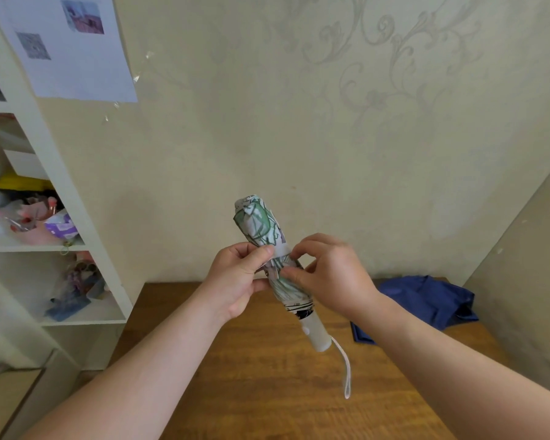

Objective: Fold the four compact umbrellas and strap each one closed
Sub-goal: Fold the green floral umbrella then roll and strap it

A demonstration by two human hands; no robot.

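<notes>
Two bare hands raised above wooden table (267, 376). One folded compact umbrella, white with green leaf print (262, 227), held tilted in air, white handle (316, 333) lowest, wrist loop (346, 373) dangling. Left hand (238, 281) grips rolled canopy, thumb on white strap (281, 250). Right hand (331, 274) pinches strap at canopy. One navy umbrella (426, 301) lies crumpled, unfolded, at table's far right. One white shelf unit (77, 217) at left, cluttered.
</notes>
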